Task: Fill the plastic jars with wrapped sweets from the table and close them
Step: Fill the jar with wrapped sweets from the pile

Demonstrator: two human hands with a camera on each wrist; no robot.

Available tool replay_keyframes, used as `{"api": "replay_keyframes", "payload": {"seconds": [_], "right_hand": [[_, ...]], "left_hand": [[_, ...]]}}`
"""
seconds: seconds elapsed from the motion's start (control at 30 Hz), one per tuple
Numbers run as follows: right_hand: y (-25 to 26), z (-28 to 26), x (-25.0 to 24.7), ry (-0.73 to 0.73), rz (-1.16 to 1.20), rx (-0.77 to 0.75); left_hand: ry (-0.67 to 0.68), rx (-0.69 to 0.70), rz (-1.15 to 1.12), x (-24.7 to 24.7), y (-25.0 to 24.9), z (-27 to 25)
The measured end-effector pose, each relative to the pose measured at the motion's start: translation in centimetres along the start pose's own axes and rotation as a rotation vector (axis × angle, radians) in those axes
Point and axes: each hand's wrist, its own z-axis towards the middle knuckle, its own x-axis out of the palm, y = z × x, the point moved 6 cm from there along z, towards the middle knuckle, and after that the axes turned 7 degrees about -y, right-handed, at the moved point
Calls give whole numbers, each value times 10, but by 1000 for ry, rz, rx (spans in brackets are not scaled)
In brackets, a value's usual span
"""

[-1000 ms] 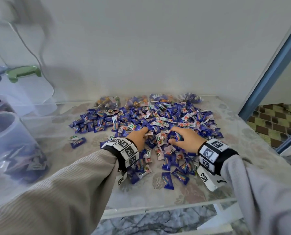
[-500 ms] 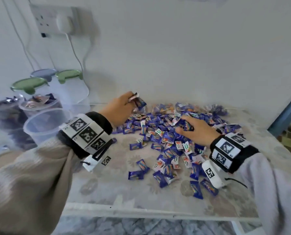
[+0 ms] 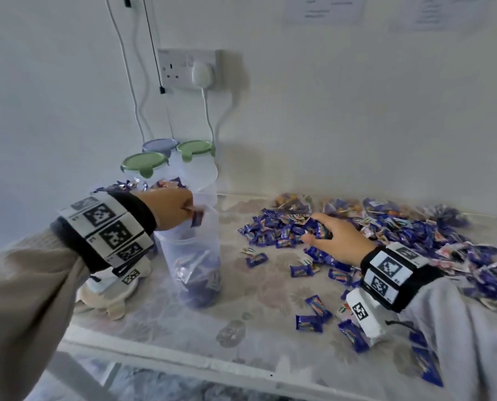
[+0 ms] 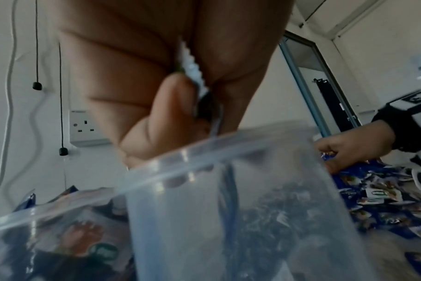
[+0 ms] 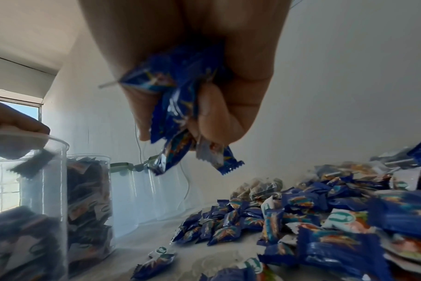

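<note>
While the filling step is under way, the left hand [image 3: 166, 208] hovers over the mouth of an open jar [image 3: 193, 267] that stands toward the table's [image 3: 166, 337] left edge, about a third full of sweets. Its fingers are curled and pinch at least 1 sweet [image 3: 197, 219] just at the rim; the left wrist view shows a serrated wrapper end [image 4: 192, 70] squeezed between thumb and fingers directly above the jar's clear rim [image 4: 204, 152]. The forearm reaches forward and slightly right, wrist level, palm turned down. The right hand [image 3: 335, 237] sits at the near left side of the pile [image 3: 415, 235], which spreads from the table's middle to its right edge and back edge. Its fingers are closed round a small bunch of blue sweets [image 5: 178, 106], several wrapper tails hanging below the fist, lifted just clear of the pile. Judging by this, the next move calls for the left fingers to loosen so the sweet falls inside, then for the right hand to carry its bunch across to the same jar. Behind that jar stand 2 heaped jars without lids, and 3 lidded ones [image 3: 144, 163] near the back left corner. A cream lid [image 3: 111, 296] lies by the left edge.
</note>
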Motion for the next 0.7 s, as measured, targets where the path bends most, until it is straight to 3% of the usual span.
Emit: {"api": "replay_keyframes", "payload": {"seconds": [0.1,0.3,0.43,0.57,0.7], "right_hand": [[9,3,5,18,-13,11],[24,7,3,-25,39,14],[43,9,-2,-57,61,-14],[75,13,-13,-119,136,-66],[123,18,-22,-146,353,-228]], "left_hand": [[45,15,-2,1,2,3],[-55,132,-265,-10,1,0],[-77,229,-259,3,-2,-12],[-329,343,-406,4,9,-19],[-487,274,-557,13,29,-31]]}}
